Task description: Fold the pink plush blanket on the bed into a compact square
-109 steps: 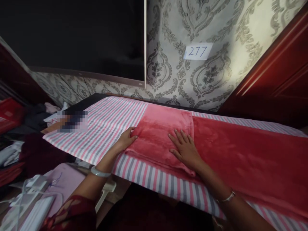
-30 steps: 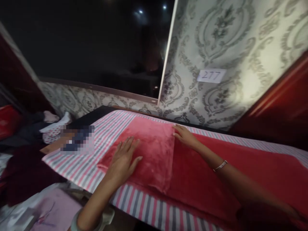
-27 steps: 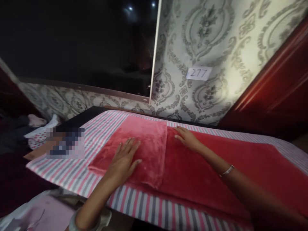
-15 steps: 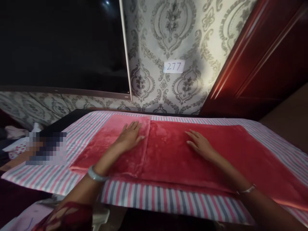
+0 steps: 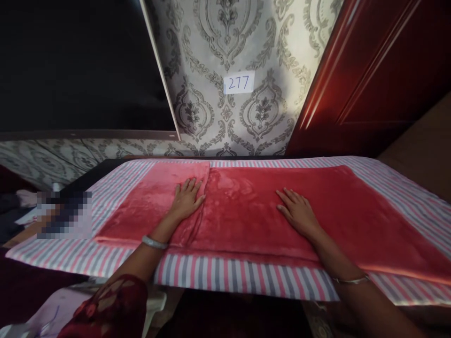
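A long red plush cloth [image 5: 246, 206] lies flat along a striped surface [image 5: 225, 277]. Its left end is folded over as a paler pink flap [image 5: 148, 202]. My left hand [image 5: 186, 199] rests palm down, fingers spread, on the right edge of that flap. My right hand [image 5: 299, 213] lies flat with fingers apart on the darker red part further right. Neither hand holds anything. A bangle sits on each wrist.
Patterned wallpaper with a paper label "277" [image 5: 238, 82] backs the surface. A dark screen [image 5: 77, 65] hangs at upper left, a red wooden door [image 5: 380, 70] at right. A blurred patch [image 5: 65, 213] covers something at the left end. Clothes lie low at far left.
My view has swung right along the cloth. My right hand slid from the fold's far edge out onto the darker red part; my left hand moved toward the flap's right edge.
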Demonstrator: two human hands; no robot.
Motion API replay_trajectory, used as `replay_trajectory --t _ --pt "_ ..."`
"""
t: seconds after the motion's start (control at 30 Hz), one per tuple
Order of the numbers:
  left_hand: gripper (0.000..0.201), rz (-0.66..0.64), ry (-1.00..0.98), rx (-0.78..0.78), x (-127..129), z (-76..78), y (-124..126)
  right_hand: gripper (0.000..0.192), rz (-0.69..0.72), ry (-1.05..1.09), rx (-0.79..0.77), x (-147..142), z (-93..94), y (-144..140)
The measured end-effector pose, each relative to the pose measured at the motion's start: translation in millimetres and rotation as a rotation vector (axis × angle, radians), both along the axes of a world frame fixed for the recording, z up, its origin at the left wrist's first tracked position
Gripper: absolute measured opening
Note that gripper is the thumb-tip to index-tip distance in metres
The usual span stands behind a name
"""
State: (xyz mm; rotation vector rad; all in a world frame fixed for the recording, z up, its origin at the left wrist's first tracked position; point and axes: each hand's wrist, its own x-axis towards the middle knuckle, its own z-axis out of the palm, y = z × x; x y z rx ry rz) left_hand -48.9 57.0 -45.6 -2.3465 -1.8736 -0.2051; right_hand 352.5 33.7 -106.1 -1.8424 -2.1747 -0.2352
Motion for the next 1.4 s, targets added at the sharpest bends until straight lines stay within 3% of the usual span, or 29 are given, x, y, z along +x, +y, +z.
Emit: replay_trajectory --t 0.3,0.5,0.6,0.73,0.83,0.9,1.03,1.2,1.3,1.4 --pt "0.066 0.044 -0.031 -0.06 6.4 -1.6 1.1 0.051 0.019 0.024 0.015 3.8 -1.0 -1.1" --pt "0.064 0.096 -0.105 -0.159 22.1 9.9 -1.9 0.052 0.037 0.069 0.006 4.2 0.5 -2.1" --pt "0.059 0.022 -0.169 -0.087 22.0 15.7 -24.7 0.053 0.036 0.077 -0.003 3.4 1.9 -3.1" --pt "0.034 -0.124 -0.253 0.147 11.5 17.1 -82.7 0.053 0.042 0.083 0.002 3.5 0.5 -3.5" --pt "0.033 -0.109 -0.138 0.167 6.3 13.3 -120.9 0.055 0.047 0.08 -0.008 4.7 -1.9 -3.2" --pt "0.032 -0.078 -0.082 0.144 5.9 9.8 -132.9 0.056 0.046 0.078 -0.012 5.9 -3.4 -2.8" --pt "0.019 -0.051 -0.052 0.115 7.0 4.9 -131.4 0.056 0.05 0.076 -0.01 7.6 -5.7 -2.2" --pt "0.021 -0.086 -0.112 0.247 10.3 4.0 -126.9 0.054 0.055 0.091 0.012 6.0 -5.9 -2.5" --pt "0.019 -0.167 -0.078 0.172 14.4 5.9 -131.3 0.053 0.046 0.097 0.018 3.7 -4.3 -2.8" --pt "0.018 -0.231 -0.159 0.067 13.0 17.8 -130.7 0.053 0.043 0.096 0.001 1.4 -2.7 -2.9"
